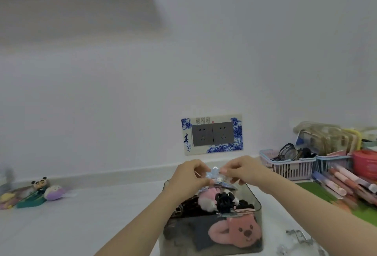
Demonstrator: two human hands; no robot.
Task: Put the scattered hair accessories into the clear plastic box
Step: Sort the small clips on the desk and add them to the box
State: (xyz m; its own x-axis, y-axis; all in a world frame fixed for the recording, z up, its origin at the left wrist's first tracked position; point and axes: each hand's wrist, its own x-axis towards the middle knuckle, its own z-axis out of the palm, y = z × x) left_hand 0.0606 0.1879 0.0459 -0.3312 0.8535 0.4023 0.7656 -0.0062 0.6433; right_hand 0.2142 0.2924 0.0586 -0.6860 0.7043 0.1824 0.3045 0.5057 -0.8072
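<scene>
The clear plastic box (pixel 257 204) stands on the white table straight ahead, holding a black claw clip (pixel 224 201), a pink plush piece (pixel 210 193) and a pink bear-face accessory (pixel 236 233). Above the far end of the box, my left hand (pixel 186 176) and my right hand (pixel 244 169) both pinch a small light-blue hair accessory (pixel 214 175) between their fingertips. Some silver metal clips (pixel 299 239) lie on the table to the right of the box.
A pink basket (pixel 289 166) with glasses and dark items sits at the back right, beside pens (pixel 344 184) on a green mat. Small toy figures (pixel 38 192) lie at the far left. A double wall socket (pixel 213 134) is behind the box.
</scene>
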